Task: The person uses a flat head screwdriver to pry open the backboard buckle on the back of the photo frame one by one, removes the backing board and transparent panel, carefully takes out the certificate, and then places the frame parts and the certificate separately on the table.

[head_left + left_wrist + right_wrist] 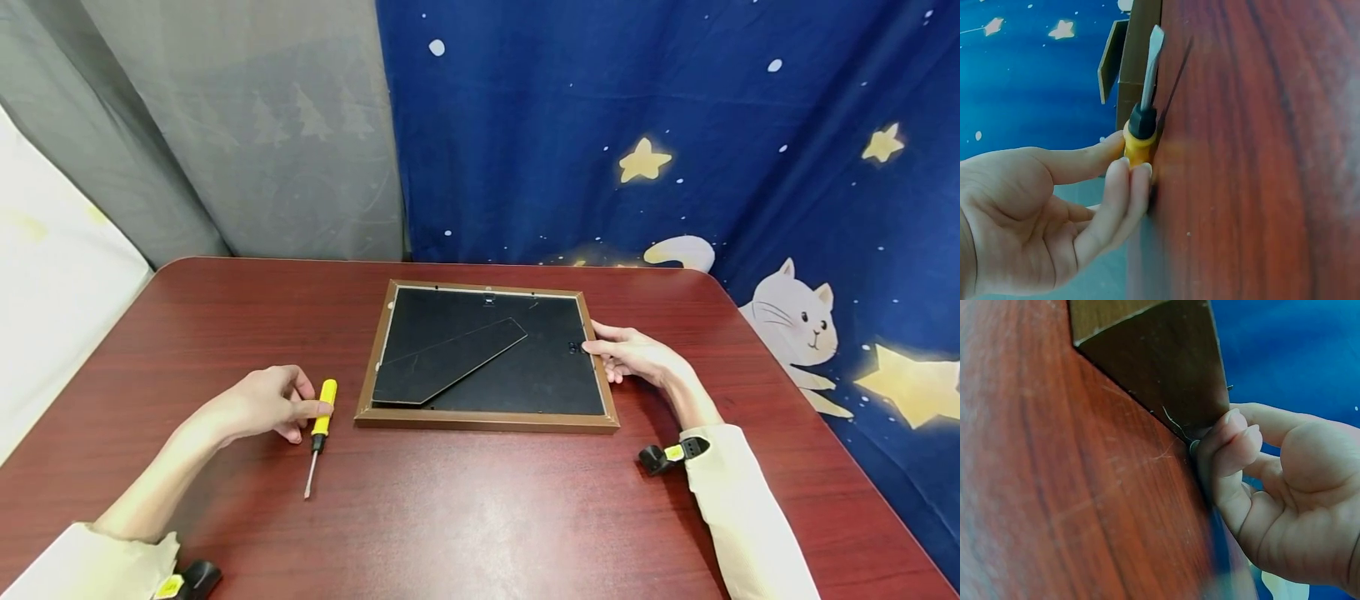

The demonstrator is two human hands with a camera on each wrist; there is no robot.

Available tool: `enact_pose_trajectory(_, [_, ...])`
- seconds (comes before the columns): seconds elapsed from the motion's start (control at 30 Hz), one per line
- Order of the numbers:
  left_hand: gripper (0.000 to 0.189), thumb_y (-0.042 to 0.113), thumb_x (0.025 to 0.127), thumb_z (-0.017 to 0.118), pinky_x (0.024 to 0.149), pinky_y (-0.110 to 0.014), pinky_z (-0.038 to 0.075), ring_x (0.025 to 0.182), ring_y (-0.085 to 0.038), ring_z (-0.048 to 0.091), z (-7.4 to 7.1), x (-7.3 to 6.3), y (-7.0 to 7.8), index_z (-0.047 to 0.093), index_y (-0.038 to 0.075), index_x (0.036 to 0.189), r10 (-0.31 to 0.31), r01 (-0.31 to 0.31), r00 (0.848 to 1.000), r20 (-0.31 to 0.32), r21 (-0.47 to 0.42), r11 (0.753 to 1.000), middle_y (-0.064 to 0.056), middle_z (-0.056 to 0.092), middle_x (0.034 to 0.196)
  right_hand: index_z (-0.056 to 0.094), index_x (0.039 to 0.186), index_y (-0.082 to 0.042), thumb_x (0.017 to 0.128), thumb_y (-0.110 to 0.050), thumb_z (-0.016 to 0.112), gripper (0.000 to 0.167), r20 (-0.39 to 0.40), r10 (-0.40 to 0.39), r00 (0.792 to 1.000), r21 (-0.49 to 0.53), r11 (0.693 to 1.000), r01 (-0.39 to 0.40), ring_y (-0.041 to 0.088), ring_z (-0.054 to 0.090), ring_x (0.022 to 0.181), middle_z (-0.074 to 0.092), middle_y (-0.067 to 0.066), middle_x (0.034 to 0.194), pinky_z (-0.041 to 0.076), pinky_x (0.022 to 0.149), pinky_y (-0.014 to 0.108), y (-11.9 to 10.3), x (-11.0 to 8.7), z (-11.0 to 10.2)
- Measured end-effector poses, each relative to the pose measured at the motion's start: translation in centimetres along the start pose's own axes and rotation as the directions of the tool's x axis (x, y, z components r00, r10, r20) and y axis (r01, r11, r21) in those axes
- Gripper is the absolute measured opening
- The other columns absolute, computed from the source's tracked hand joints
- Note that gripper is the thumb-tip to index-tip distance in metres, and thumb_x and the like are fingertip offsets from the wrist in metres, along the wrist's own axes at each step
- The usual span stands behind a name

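A picture frame [480,421] with a brown wooden rim lies face down on the table, its black backing board [540,375] and a folded easel stand [442,367] facing up. My right hand [637,354] holds the frame's right edge, thumb on top near a small black clip [575,347] and fingers against the outer side. In the right wrist view the fingertips [1235,428] touch the rim close to the tabletop. To the left of the frame, my left hand [262,404] pinches the yellow handle of a flat-blade screwdriver [325,412]. The blade points towards the near edge of the table.
The reddish-brown wooden table [480,517] reaches back to a grey curtain [285,125] and a blue curtain [540,125] with stars and a cat. A white cloth [52,275] hangs along the left side. Black wrist cameras [660,458] are strapped at both cuffs.
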State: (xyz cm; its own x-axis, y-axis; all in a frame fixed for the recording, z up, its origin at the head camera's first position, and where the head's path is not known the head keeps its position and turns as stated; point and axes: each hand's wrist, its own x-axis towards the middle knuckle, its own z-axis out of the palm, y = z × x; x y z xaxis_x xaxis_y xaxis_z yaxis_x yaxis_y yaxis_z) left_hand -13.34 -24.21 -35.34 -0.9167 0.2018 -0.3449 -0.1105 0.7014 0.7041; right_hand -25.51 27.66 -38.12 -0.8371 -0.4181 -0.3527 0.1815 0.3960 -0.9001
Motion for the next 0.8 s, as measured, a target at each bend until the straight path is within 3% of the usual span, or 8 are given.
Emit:
enact_pose_trajectory(0.23, [0.035,0.029,0.096,0.071,0.066,-0.033,0.058,0.070,-0.020,0.066,-0.7,0.6,-0.2,0.055,-0.002,0.100,0.025,-0.025,0.999,-0.025,-0.010,1.000,-0.008,0.062,0.080,0.011,0.160,0.000,0.103,-0.018,0.060,0.078,-0.002,-0.004,1.000,0.006,1.000,0.004,0.009,0.054,0.053,0.048,0.001,0.068,0.048,0.051,0.020,0.1,0.1,0.0])
enact_pose_trajectory(0.43, [0.034,0.032,0.098,0.068,0.065,-0.031,0.049,0.072,-0.020,0.061,-1.0,1.5,0.1,0.057,0.000,0.104,0.058,-0.053,0.993,-0.104,0.046,0.998,-0.004,0.062,0.078,0.014,0.160,0.000,0.102,-0.017,0.060,0.075,-0.003,-0.031,1.000,0.003,1.000,0.031,0.010,0.054,0.053,0.050,0.002,0.067,0.048,0.051,0.020,0.5,0.2,-0.1])
enact_pose_trajectory(0.57, [0.034,0.031,0.098,0.068,0.064,-0.031,0.045,0.074,-0.020,0.058,-0.9,2.5,0.7,0.058,-0.001,0.106,0.086,-0.079,0.987,-0.137,0.062,0.995,-0.005,0.061,0.079,0.017,0.159,0.000,0.102,-0.014,0.060,0.073,-0.001,-0.052,0.999,0.006,0.999,0.052,0.009,0.054,0.053,0.054,0.001,0.067,0.048,0.051,0.020,0.7,0.3,-0.2])
enact_pose_trajectory(0.8, [0.034,0.025,0.098,0.067,0.068,-0.031,0.049,0.074,-0.020,0.062,-0.5,4.4,2.7,0.058,-0.005,0.112,0.117,-0.112,0.981,-0.158,0.040,0.993,-0.007,0.065,0.081,0.018,0.158,0.002,0.102,-0.012,0.060,0.072,-0.009,-0.070,0.997,-0.003,0.998,0.070,0.009,0.053,0.052,0.057,0.001,0.067,0.047,0.049,0.019,0.5,0.4,-0.2])
